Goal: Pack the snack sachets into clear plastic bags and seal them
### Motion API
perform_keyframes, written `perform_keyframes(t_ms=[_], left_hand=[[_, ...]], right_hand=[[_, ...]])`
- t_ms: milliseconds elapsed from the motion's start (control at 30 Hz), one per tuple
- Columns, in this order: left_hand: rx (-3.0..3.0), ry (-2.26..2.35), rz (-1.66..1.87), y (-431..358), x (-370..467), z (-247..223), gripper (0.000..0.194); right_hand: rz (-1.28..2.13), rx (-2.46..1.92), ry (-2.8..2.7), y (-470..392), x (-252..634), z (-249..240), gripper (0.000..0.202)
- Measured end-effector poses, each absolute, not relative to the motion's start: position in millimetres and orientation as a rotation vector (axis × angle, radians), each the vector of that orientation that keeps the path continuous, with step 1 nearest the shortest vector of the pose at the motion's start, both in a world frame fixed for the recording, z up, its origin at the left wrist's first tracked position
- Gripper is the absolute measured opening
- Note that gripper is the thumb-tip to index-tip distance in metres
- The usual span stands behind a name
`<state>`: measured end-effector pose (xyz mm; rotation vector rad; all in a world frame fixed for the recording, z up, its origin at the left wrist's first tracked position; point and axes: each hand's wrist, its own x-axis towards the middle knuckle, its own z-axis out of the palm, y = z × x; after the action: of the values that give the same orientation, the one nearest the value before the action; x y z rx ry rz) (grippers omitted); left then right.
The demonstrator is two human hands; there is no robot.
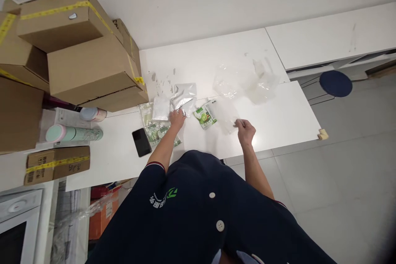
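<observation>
My left hand point(177, 119) is at the near edge of a shiny silver foil pouch point(185, 94), its fingers closed on that edge. A whiter flat packet point(161, 108) lies against the pouch on the left. Under and in front of my left hand are several clear-and-green printed pouches point(152, 131). My right hand point(246, 132) pinches the near right corner of a clear plastic bag point(225, 113). The bag's left side overlaps a green-and-white pouch with a fruit picture point(204, 116), which lies between my hands.
Crumpled clear plastic bags point(247, 83) lie farther back on the white table point(198, 62). A black phone point(141, 142) rests left of the pouches. Cardboard boxes point(93, 70), a mint bottle point(74, 133) and a small taped box point(57, 164) stand left. A blue stool point(335, 83) is beyond the right end.
</observation>
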<state>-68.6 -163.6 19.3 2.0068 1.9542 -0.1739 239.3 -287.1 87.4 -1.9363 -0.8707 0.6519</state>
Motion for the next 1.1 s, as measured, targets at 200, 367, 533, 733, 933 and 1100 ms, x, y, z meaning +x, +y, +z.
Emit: perform_keyframes(t_ms=[200, 367, 533, 733, 933, 1100], left_hand=[[2.25, 1.791, -0.22, -159, -67, 21, 0.051], [2.406, 1.601, -0.168, -152, -53, 15, 0.049], [2.274, 1.577, -0.039, -141, -50, 25, 0.037], [1.76, 1.983, 0.738, -172, -73, 56, 0.025], [1.146, 2.14, 0.716, -220, -100, 46, 0.022], [1.095, 2.216, 0.867, -232, -127, 45, 0.022]], right_hand=[[0.66, -1.973, -0.936, -295, 237, 105, 0.047], [0.799, -1.969, -1.092, -284, 235, 116, 0.052], [0.811, -1.955, -1.135, -289, 245, 116, 0.049], [0.337, -1.846, -1.441, -286, 228, 124, 0.036], [0.533, -1.665, -2.182, -286, 160, 65, 0.03], [0.896, -1.691, -2.393, -315, 149, 14, 0.029]])
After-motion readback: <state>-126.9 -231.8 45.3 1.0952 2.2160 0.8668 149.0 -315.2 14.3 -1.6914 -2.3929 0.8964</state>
